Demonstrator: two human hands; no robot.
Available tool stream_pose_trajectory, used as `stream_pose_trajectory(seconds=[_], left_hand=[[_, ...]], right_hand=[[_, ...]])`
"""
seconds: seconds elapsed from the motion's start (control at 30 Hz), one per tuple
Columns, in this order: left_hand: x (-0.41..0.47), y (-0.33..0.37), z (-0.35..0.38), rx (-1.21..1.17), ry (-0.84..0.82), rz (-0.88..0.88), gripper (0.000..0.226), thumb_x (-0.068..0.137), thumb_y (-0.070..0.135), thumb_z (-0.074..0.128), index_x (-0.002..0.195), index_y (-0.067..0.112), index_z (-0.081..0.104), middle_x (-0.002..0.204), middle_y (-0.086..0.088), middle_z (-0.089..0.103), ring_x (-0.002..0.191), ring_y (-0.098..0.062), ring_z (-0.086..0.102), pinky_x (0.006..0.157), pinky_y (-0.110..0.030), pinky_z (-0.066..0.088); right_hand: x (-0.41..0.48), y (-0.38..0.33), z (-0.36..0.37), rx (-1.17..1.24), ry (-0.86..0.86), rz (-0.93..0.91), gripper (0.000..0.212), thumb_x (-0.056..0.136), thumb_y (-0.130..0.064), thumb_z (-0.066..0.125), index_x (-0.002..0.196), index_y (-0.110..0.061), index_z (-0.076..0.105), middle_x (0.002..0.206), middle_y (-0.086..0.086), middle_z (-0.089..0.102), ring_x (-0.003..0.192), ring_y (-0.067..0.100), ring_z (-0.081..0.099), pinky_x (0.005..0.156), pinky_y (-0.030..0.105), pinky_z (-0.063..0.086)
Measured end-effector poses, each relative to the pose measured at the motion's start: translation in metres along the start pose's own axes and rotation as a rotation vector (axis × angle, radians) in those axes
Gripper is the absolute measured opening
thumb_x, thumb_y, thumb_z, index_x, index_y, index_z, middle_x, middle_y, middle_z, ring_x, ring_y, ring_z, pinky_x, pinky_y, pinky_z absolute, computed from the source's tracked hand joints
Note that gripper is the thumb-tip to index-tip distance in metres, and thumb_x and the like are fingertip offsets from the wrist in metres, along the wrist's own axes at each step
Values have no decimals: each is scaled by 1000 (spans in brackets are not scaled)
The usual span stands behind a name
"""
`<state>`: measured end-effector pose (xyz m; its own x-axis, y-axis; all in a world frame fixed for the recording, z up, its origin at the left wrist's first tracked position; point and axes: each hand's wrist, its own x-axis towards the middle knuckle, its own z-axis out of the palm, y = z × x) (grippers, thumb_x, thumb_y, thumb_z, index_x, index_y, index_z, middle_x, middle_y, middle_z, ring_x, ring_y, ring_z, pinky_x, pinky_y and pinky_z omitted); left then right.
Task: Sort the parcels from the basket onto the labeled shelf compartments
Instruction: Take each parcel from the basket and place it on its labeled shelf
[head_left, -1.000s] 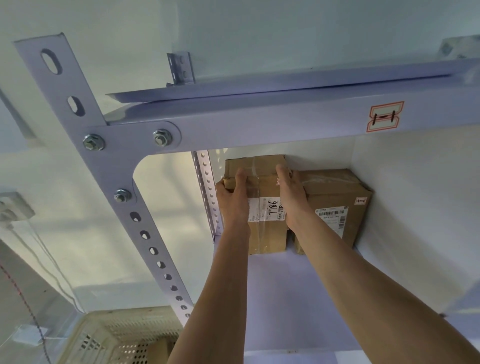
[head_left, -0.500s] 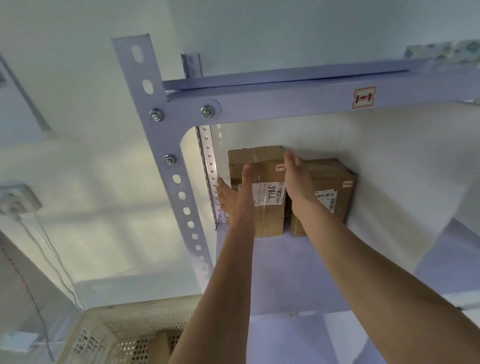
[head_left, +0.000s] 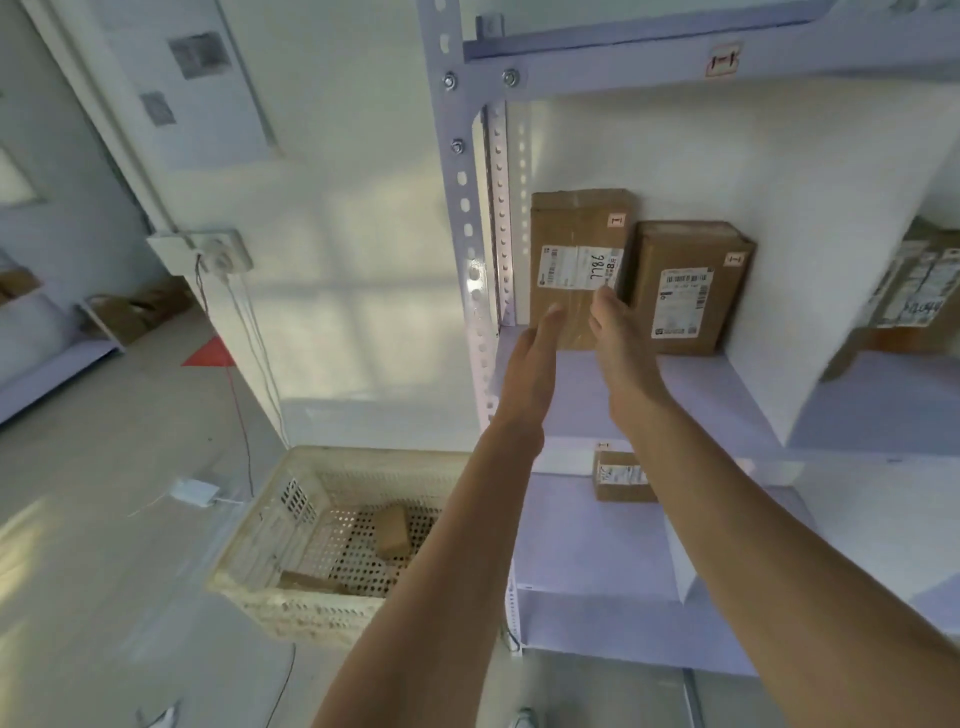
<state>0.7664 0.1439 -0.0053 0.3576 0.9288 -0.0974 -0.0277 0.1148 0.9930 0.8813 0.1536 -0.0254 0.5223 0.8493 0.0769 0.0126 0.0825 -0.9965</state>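
Hands: left hand and right hand both flat, fingers straight, grasping nothing
Left hand spot: just in front of the lower edge of the tall parcel; contact unclear
Right hand spot: fingertips at the lower right corner of its shipping label; touching or just short, cannot tell
Tall parcel: upright at the back left of the top compartment, just beside the perforated post, label facing out, small red tag at its top right corner
Neighbour parcel: just right of it, sides touching or nearly, same kind of small tag
Beam sticker: red-framed, above the compartment; looks like the same mark as the parcel tags, too blurred to confirm
Step in hand (judged): placement done, letting go
Doing it well: draw both hands straight back and level, palms clear of tape and label edge; no dragging on the front face; confirm parcel stands square, not leaning, before looking away; keep left forearm off the post
Risk (judged): tall on a narrow base, likely to tip forward if fingers catch it
Basket: on the floor, lower left; at least two brown parcels inside
Lower shelf: one small parcel near the front edge
Next (judged): down to basket, read tag before lifting, match to sticker
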Motion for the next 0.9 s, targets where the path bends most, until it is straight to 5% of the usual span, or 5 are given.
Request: stream_pose_trajectory(seconds=[0.2, 0.57, 0.7, 0.8, 0.9], left_hand=[[-63, -22, -50, -28, 22, -51, 56, 108, 58, 41, 158, 33, 43, 166, 11, 39, 153, -14, 32, 125, -43, 26], [-58, -51, -188, -37, 214, -167, 59, 105, 59, 46, 153, 26, 52, 161, 5, 47, 150, -20, 39, 119, -55, 32], [-40, -73, -259, 1, 239, -222, 66, 102, 63, 47, 153, 21, 52, 160, 3, 48, 149, -22, 41, 119, -57, 35], [-24, -91, -314, 12, 227, -264, 65, 102, 63, 47, 151, 19, 54, 159, 1, 49, 148, -22, 43, 117, -54, 37], [-6, -107, -363, 34, 215, -314, 68, 103, 62, 45, 154, 17, 50, 161, -3, 47, 148, -25, 41, 116, -54, 37]], right_hand=[[-70, 25, 36, -13, -68, 91, 56, 109, -54, 39, 156, -23, 44, 161, -2, 45, 148, 17, 42, 123, 39, 32], [-97, 67, 137, -84, -172, 195, 61, 106, -59, 35, 155, -24, 45, 162, -2, 44, 149, 19, 41, 124, 48, 32], [-89, 99, 195, -105, -195, 270, 47, 103, -59, 36, 128, -27, 61, 133, -7, 58, 130, 16, 51, 111, 38, 39], [-86, 121, 242, -127, -182, 326, 29, 104, -54, 36, 82, -38, 45, 85, -15, 45, 81, 11, 44, 78, 26, 38], [-82, 144, 284, -129, -148, 363, 24, 103, -56, 36, 86, -39, 42, 95, -14, 44, 87, 8, 44, 79, 30, 35]])
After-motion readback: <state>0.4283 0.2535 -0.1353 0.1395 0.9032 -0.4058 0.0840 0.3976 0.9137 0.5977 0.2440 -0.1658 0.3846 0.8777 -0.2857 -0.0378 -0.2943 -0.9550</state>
